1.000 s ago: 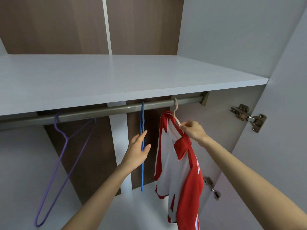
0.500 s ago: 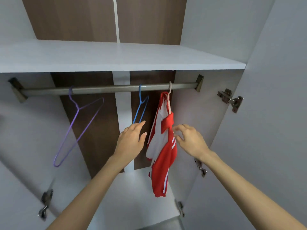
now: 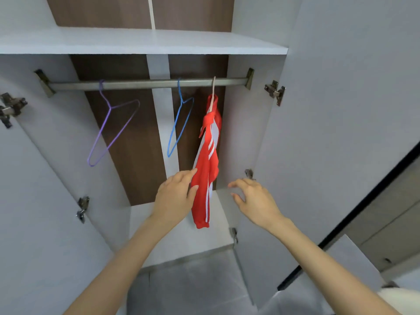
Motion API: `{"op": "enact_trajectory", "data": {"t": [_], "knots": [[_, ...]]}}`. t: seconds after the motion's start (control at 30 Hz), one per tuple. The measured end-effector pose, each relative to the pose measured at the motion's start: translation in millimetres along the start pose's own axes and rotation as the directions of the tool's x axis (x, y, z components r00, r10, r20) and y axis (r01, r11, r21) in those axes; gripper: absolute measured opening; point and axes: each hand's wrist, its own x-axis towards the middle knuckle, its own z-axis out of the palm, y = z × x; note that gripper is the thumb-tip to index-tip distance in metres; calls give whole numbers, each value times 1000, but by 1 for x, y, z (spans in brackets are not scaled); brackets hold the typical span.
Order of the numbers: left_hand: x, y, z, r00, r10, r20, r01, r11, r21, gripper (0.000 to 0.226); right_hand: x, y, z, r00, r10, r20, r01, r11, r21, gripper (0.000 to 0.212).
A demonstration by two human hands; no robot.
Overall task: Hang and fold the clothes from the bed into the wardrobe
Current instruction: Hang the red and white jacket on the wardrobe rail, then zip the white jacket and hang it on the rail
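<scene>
A red garment with white stripes (image 3: pixel 208 160) hangs on a pale hanger (image 3: pixel 213 87) from the wardrobe rail (image 3: pixel 147 83), near the rail's right end. My left hand (image 3: pixel 176 196) is open, fingers straight, its fingertips at the garment's left edge low down. My right hand (image 3: pixel 252 198) is open and apart from the garment, to its right, holding nothing. An empty blue wire hanger (image 3: pixel 180 126) hangs just left of the garment. An empty purple wire hanger (image 3: pixel 111 130) hangs further left.
A white shelf (image 3: pixel 145 45) runs above the rail. Both wardrobe doors stand open, the right door (image 3: pixel 341 133) close to my right arm. The wardrobe floor (image 3: pixel 181 237) is white, and grey room floor (image 3: pixel 193 287) lies below it.
My right hand has let go of the pale hanger and both hands have dropped lower. The view has pulled back from the wardrobe, and the garment hangs freely on the rail.
</scene>
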Motion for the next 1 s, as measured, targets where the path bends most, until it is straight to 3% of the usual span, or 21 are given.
{"op": "enact_trajectory", "data": {"t": [0.43, 0.67, 0.83, 1.0], "knots": [[-164, 51, 32, 945, 254, 206, -243, 967, -79, 48, -242, -23, 16, 939, 345, -8, -345, 939, 2, 29], [-242, 122, 63, 831, 441, 339, -412, 898, -157, 48, -387, -17, 6, 810, 584, -52, -583, 812, 41, 27], [-285, 191, 97, 710, 573, 410, -510, 819, -262, 47, -486, 7, -7, 678, 726, -117, -719, 688, 99, 24], [-319, 254, 155, 612, 615, 497, -557, 781, -282, 47, -570, 48, -6, 545, 834, -81, -821, 551, 148, 26]]}}
